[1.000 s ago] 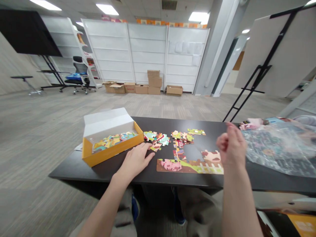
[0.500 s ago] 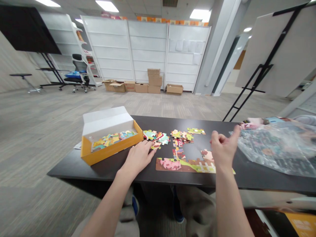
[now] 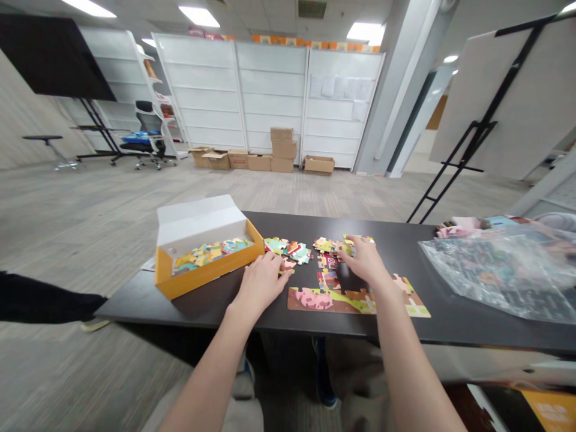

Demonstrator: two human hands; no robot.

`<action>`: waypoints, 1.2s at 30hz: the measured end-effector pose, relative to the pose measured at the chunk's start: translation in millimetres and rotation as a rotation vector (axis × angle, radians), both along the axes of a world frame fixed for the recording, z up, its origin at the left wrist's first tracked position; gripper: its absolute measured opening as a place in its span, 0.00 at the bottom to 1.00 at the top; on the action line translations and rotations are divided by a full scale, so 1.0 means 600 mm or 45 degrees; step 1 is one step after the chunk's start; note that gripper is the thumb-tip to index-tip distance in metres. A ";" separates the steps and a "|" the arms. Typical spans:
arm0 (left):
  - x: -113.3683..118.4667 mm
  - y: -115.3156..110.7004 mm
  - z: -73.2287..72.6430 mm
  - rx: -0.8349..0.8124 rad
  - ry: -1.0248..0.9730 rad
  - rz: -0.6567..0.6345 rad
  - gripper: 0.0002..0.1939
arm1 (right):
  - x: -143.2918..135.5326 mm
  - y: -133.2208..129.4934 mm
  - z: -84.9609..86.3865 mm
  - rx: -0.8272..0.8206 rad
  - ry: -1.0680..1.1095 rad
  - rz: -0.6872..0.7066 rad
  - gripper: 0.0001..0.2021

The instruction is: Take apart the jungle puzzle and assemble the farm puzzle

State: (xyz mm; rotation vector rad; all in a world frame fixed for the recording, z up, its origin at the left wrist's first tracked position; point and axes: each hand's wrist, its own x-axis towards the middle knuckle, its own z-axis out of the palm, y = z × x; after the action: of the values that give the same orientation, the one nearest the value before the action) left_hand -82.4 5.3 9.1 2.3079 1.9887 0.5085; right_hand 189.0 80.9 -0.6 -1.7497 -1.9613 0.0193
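Blk table (image 3: 400, 243): R hand (image 3: 365, 262) at puzzle pcs (image 3: 324, 245), orange panel (image 3: 537, 397) txt (image 3: 557, 411) blurry.

Multicoloured jigsaw pieces (image 3: 300, 252), yellow box (image 3: 211, 271) (white-lined)

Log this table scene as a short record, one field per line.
Left hand: fingers at the left pile of puzzle pieces; grip unclear
Right hand: beside the right pile of puzzle pieces; grip unclear
Puzzle strip: near the front edge of the table, partly behind the right arm
Box: yellow, lid up, pieces inside
Bag: clear plastic, table's right side
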 end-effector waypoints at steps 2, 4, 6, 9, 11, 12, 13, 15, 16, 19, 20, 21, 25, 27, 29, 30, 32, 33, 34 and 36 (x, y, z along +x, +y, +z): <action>-0.003 -0.001 0.000 0.004 -0.012 -0.007 0.07 | 0.004 0.010 -0.011 -0.049 -0.016 0.056 0.24; -0.005 -0.002 0.000 0.016 -0.012 -0.010 0.05 | 0.007 0.014 -0.021 -0.083 -0.004 0.102 0.24; -0.005 -0.003 0.000 0.029 -0.001 -0.007 0.05 | 0.008 0.015 -0.026 -0.096 0.014 0.124 0.22; -0.003 -0.003 0.000 0.047 0.018 -0.001 0.05 | 0.009 0.011 -0.024 -0.100 0.049 0.134 0.16; -0.001 -0.002 0.000 0.064 0.017 -0.005 0.05 | 0.010 0.006 -0.020 -0.077 0.083 0.143 0.14; -0.001 -0.001 -0.001 0.075 0.011 -0.009 0.05 | 0.011 0.003 -0.017 -0.059 0.101 0.153 0.14; 0.000 -0.001 -0.001 0.086 0.004 -0.016 0.06 | 0.013 0.000 -0.015 -0.039 0.119 0.167 0.14; 0.004 0.000 -0.001 0.111 -0.027 -0.040 0.05 | 0.015 -0.009 -0.012 -0.005 0.159 0.200 0.14; 0.008 0.000 -0.001 0.120 -0.066 -0.057 0.05 | 0.015 -0.014 -0.010 0.013 0.186 0.216 0.13; 0.026 -0.002 0.002 0.083 -0.329 -0.111 0.05 | 0.009 -0.033 -0.006 0.059 0.291 0.228 0.10; 0.034 -0.003 0.004 0.046 -0.449 -0.130 0.06 | 0.004 -0.039 -0.004 0.075 0.322 0.224 0.09; 0.042 -0.004 0.005 0.003 -0.573 -0.148 0.08 | -0.003 -0.046 -0.002 0.094 0.347 0.226 0.09; 0.073 0.000 0.003 -0.136 -1.076 -0.243 0.24 | -0.039 -0.066 0.008 0.181 0.389 0.381 0.10; 0.081 0.008 -0.002 -0.183 -1.282 -0.267 0.23 | -0.056 -0.072 0.013 0.182 0.426 0.502 0.10; 0.082 0.017 -0.008 -0.192 -1.391 -0.270 0.17 | -0.068 -0.077 0.016 0.147 0.498 0.594 0.09; 0.081 0.021 -0.012 -0.179 -1.410 -0.274 0.15 | -0.072 -0.079 0.017 0.115 0.544 0.634 0.09; 0.077 0.026 -0.017 -0.129 -1.399 -0.289 0.12 | -0.075 -0.084 0.017 0.018 0.635 0.709 0.08; 0.074 0.027 -0.019 -0.102 -1.380 -0.297 0.11 | -0.075 -0.085 0.017 -0.041 0.679 0.734 0.08; 0.071 0.027 -0.021 -0.083 -1.362 -0.301 0.10 | -0.074 -0.086 0.017 -0.095 0.722 0.741 0.08; 0.066 0.024 -0.021 -0.074 -1.348 -0.318 0.08 | -0.069 -0.087 0.015 -0.155 0.806 0.683 0.10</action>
State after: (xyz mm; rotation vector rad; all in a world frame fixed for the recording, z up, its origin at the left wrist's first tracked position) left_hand -42.9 19.4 -3.6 1.6078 1.1533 1.2622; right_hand 147.7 29.0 8.5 -1.0385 -1.8818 0.7869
